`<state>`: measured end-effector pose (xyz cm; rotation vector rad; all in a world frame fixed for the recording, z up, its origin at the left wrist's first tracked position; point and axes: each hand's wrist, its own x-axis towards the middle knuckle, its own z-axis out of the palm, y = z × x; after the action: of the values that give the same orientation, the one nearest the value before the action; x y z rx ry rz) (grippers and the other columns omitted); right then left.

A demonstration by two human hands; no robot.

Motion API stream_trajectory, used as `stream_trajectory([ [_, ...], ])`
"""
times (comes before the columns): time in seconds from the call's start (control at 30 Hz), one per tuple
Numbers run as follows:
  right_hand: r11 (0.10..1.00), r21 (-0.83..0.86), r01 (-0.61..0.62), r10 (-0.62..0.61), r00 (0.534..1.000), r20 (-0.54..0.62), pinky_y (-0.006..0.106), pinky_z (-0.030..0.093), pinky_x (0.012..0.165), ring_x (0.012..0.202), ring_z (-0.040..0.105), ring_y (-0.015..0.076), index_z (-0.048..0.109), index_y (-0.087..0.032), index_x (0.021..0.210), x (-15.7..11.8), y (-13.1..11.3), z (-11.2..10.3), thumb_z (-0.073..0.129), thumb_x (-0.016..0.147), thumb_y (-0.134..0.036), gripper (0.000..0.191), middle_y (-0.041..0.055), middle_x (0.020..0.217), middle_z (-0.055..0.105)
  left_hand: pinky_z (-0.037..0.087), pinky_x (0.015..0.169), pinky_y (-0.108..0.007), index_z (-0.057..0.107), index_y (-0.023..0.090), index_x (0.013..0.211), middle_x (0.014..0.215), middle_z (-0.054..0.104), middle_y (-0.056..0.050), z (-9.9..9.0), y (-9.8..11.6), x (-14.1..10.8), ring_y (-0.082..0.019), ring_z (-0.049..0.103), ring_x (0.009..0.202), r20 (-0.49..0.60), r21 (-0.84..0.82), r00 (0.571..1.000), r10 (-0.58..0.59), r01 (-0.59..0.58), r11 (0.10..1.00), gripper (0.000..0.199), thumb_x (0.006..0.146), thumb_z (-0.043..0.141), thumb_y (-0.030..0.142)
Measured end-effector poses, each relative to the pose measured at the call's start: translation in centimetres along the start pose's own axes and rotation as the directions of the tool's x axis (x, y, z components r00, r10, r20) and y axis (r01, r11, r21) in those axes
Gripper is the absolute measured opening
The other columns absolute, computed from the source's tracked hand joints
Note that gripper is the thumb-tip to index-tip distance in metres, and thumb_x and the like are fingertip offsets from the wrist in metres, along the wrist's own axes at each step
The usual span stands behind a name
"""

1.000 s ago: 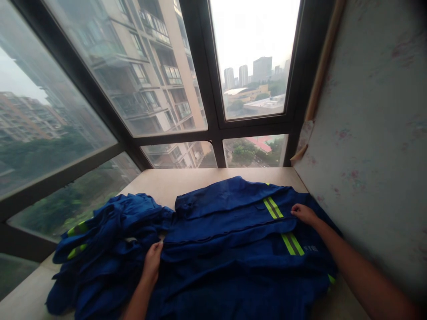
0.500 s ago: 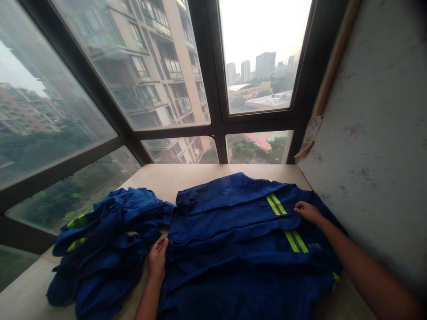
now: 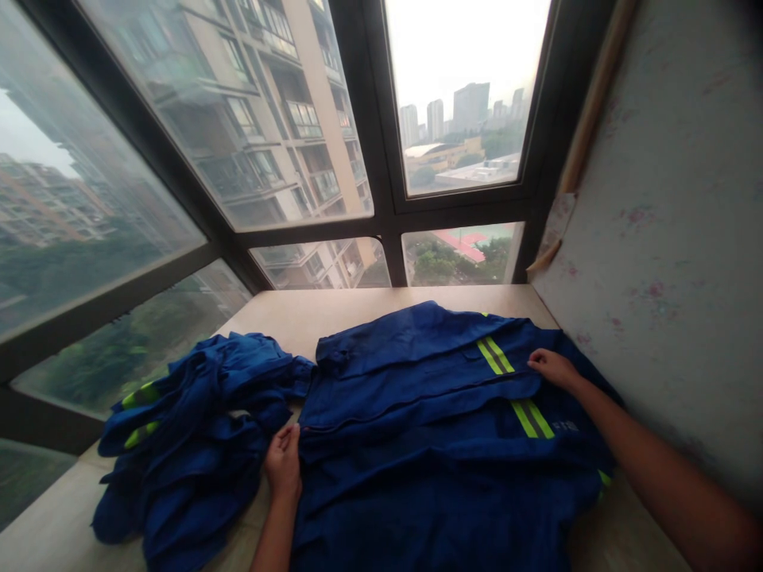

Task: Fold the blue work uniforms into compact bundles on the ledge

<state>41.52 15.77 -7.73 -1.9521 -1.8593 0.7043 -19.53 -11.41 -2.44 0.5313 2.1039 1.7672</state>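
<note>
A dark blue work jacket (image 3: 417,469) with yellow-green and grey reflective strips lies spread across the sill, its collar end to the right. My left hand (image 3: 283,465) is at the bottom end of the front opening, thumb and fingers pinched on the jacket's hem edge. Near the collar end, my right hand (image 3: 554,369) has its fingertips pinched together on the upper part of the front edge. Small pale lettering shows on the chest close by. To the left of my left hand lies a crumpled pile of blue clothing (image 3: 196,453) with similar strips.
The pale sill (image 3: 381,295) runs back to dark window frames (image 3: 310,229) on the left and far sides. A wall with floral wallpaper (image 3: 661,262) bounds the right. Torn wallpaper (image 3: 554,230) hangs at the corner by the window.
The view has shifted slightly. Both hands keep their pinches at the two ends of the jacket's front, and the jacket lies almost the same.
</note>
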Motion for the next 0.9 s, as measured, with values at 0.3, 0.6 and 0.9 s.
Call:
stream_trajectory([
  [0.3,0.999,-0.033,-0.001,0.0,1.0,-0.013,0.026,0.038,0.06,0.068,0.061,0.018,0.07,-0.021,0.08,-0.1,0.0,-0.2,0.064,0.076,-0.033,0.014,0.002,0.072,0.066,0.052,0.096,-0.044,0.071,0.017,0.091,0.089,0.075,-0.008,0.3,-0.2,-0.2,-0.03,0.07,0.097,0.034,0.071,0.999,0.041,-0.044,0.997,0.043,0.06,0.074,0.048],
  [0.6,0.998,-0.068,-0.007,0.006,1.0,-0.009,0.026,0.037,0.058,0.067,0.06,0.0179,0.07,-0.02,0.082,-0.3,-0.2,-0.3,0.062,0.078,-0.033,0.016,0.0026,0.072,0.067,0.054,0.091,-0.041,0.07,0.017,0.091,0.086,0.075,-0.006,-0.1,0.5,-0.3,-0.027,0.07,0.09,0.101,0.096,0.994,0.035,-0.045,0.994,0.051,0.062,0.071,0.059],
  [0.9,0.989,-0.144,0.036,-0.038,0.999,-0.012,0.025,0.041,0.062,0.072,0.062,0.0173,0.069,-0.02,0.091,-1.3,-1.2,-0.7,0.055,0.084,-0.035,0.022,0.0034,0.079,0.068,0.055,0.081,-0.038,0.074,0.015,0.087,0.079,0.075,-0.008,-1.7,4.9,-0.3,-0.029,0.069,0.087,0.384,0.221,0.922,-0.058,-0.031,0.975,0.062,0.049,0.08,0.064],
])
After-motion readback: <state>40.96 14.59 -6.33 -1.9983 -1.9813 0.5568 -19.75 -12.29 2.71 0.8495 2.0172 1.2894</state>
